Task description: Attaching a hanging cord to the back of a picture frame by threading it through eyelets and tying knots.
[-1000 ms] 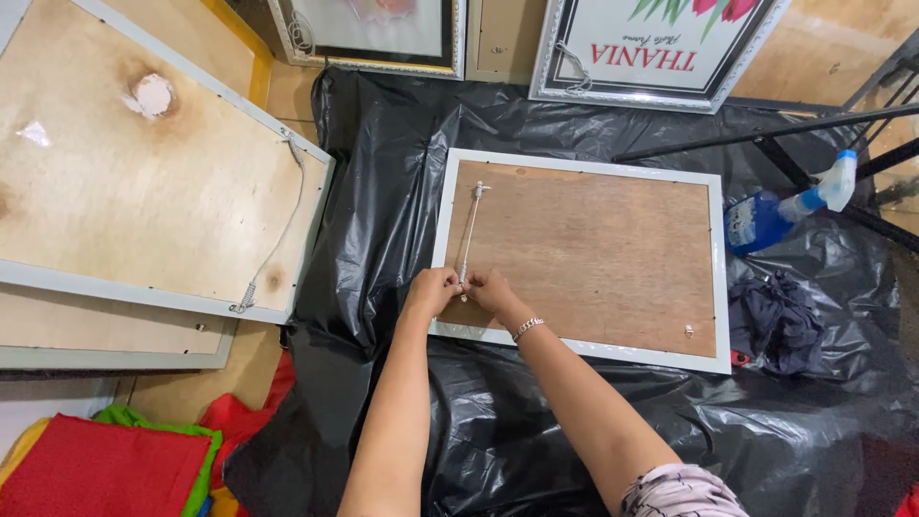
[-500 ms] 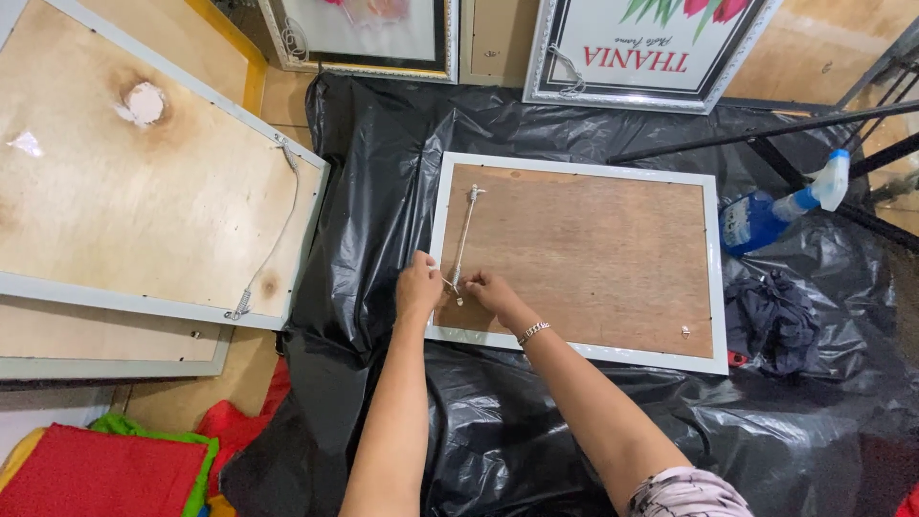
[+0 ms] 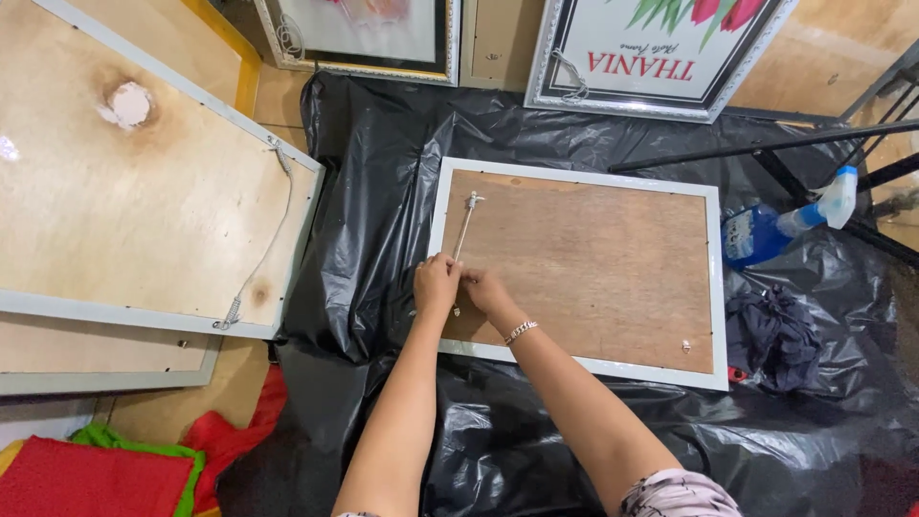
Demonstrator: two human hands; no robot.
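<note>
A white picture frame (image 3: 716, 287) lies face down on black plastic sheeting, its brown wooden backing (image 3: 593, 268) facing up. A pale hanging cord (image 3: 463, 230) runs from a small metal fitting (image 3: 472, 200) near the frame's top left down to my hands. My left hand (image 3: 437, 284) and my right hand (image 3: 484, 288) meet at the frame's left side, fingers pinched on the cord's lower end. A bracelet sits on my right wrist. A small screw fitting (image 3: 685, 346) shows at the backing's lower right.
A larger frame (image 3: 144, 191) lies face down to the left with its own cord. Two framed pictures (image 3: 661, 57) lean at the back. A blue spray bottle (image 3: 775, 225) and a dark cloth (image 3: 780, 335) lie to the right. Black metal legs (image 3: 766, 144) cross the upper right. Red and green fabric (image 3: 96, 474) lies lower left.
Both hands have stayed at the cord's lower end on the frame's left side, shifting only slightly. The frame has not moved.
</note>
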